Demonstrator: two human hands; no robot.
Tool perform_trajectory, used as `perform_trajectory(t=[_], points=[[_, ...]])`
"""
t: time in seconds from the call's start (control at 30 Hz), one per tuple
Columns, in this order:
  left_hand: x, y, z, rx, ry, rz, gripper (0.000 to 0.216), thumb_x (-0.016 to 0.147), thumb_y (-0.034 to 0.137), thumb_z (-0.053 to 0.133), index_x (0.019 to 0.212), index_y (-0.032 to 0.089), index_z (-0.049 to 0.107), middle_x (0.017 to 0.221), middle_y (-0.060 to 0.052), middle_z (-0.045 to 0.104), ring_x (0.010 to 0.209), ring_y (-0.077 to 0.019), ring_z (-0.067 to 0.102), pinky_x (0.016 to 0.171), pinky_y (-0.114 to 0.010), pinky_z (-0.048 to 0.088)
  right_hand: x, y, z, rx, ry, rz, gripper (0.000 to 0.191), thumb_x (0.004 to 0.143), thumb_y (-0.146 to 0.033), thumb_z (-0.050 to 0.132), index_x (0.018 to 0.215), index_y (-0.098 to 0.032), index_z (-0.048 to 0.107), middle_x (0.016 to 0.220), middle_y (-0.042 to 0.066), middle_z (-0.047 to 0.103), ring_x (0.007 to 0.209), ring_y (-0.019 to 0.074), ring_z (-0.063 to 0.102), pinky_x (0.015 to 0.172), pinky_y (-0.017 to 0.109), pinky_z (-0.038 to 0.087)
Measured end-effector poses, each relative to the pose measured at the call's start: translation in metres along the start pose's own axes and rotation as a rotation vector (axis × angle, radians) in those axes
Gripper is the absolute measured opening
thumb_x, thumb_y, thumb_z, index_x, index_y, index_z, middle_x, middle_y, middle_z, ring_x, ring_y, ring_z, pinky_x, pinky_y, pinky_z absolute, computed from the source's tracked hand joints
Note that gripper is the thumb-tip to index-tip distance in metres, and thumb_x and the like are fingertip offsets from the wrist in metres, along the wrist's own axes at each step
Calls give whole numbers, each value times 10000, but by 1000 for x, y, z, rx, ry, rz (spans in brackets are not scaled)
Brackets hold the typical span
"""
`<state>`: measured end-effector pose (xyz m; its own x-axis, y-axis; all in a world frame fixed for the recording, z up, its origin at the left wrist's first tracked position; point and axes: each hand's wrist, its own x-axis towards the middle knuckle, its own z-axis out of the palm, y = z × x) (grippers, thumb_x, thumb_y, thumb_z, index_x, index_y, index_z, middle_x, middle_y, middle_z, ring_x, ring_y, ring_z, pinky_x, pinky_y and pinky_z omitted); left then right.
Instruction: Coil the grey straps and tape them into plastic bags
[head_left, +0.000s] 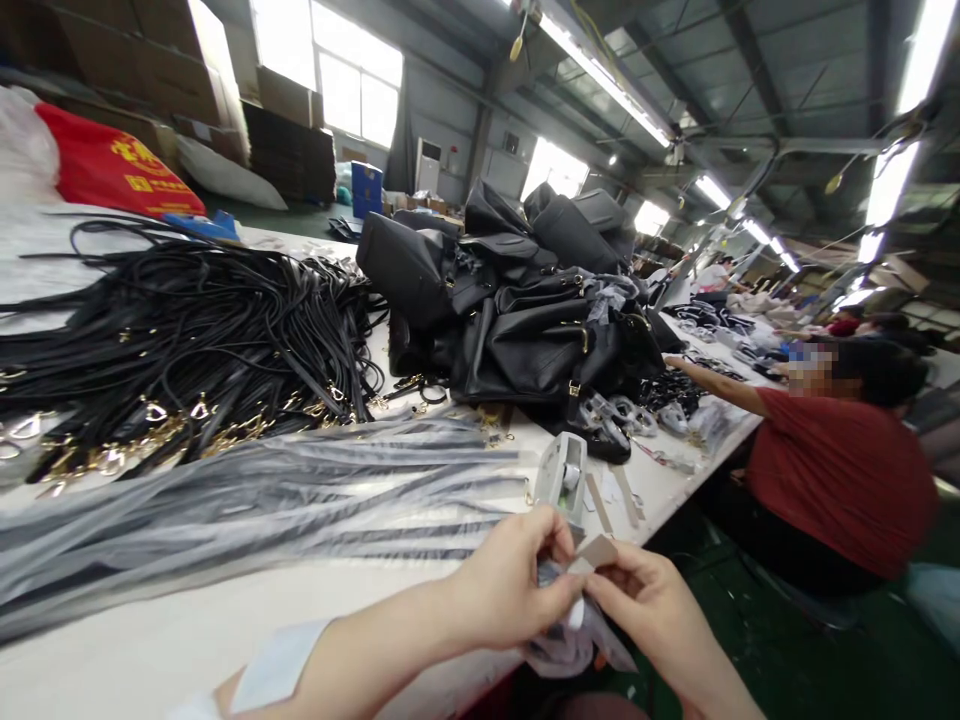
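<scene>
My left hand (510, 585) and my right hand (649, 600) meet at the near edge of a long white table (187, 630). Both pinch a small beige tag or strip of tape (596, 552) over a strap wrapped in clear plastic (574, 640) that hangs below my fingers. A white tape dispenser (566, 475) stands just beyond my hands. To its left lies a spread of plastic-wrapped grey straps (262, 500).
A big bundle of black straps with gold clasps (187, 340) covers the table's left. A pile of black handbags (525, 300) sits in the middle. A person in a red shirt (840, 470) sits at the right, one arm reaching onto the table. Cardboard boxes stand behind.
</scene>
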<state>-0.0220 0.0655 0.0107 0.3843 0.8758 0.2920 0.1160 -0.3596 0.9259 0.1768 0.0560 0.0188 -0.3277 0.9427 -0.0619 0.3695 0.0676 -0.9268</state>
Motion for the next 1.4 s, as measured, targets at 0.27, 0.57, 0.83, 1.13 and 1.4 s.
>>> perform_trajectory(t=[0.27, 0.57, 0.83, 1.13, 1.4], points=[[7, -4, -6, 16, -315, -234, 259, 691, 346, 717, 850, 150, 660, 705, -1, 644, 639, -136, 567, 578, -219, 419, -13, -13, 11, -500, 181, -310, 173, 908, -179, 558, 839, -220, 712, 806, 32, 722, 730, 187, 676, 676, 265, 524], [19, -16, -21, -540, -206, -339, 359, 665, 249, 639, 980, 108, 737, 808, -46, 708, 714, -146, 628, 711, -254, 502, -17, -6, 22, -766, 169, -524, 486, 912, -111, 492, 1378, -246, 512, 1358, 116, 594, 1267, 277, 544, 1048, 469, 469], [21, -11, -21, -410, -82, -353, 365, 737, 278, 612, 1016, 88, 750, 855, -81, 740, 753, -183, 656, 713, -271, 508, 19, 29, -15, -309, 430, -249, 218, 922, -317, 504, 962, -217, 693, 1063, 89, 727, 1034, 260, 659, 933, 395, 495], [22, -5, -32, -395, 90, -324, 357, 760, 331, 628, 1008, 95, 729, 970, -103, 741, 876, -219, 669, 821, -312, 500, 75, 96, -19, -305, 532, 47, 259, 719, -436, 653, 752, -199, 753, 872, 98, 730, 921, 317, 663, 909, 485, 462], [22, -3, -28, -372, 93, -352, 361, 764, 322, 628, 1030, 92, 710, 979, -104, 738, 876, -227, 673, 798, -310, 509, 72, 109, -14, -65, 568, 80, 315, 617, -492, 756, 659, -180, 757, 943, 144, 745, 963, 344, 690, 830, 445, 530]])
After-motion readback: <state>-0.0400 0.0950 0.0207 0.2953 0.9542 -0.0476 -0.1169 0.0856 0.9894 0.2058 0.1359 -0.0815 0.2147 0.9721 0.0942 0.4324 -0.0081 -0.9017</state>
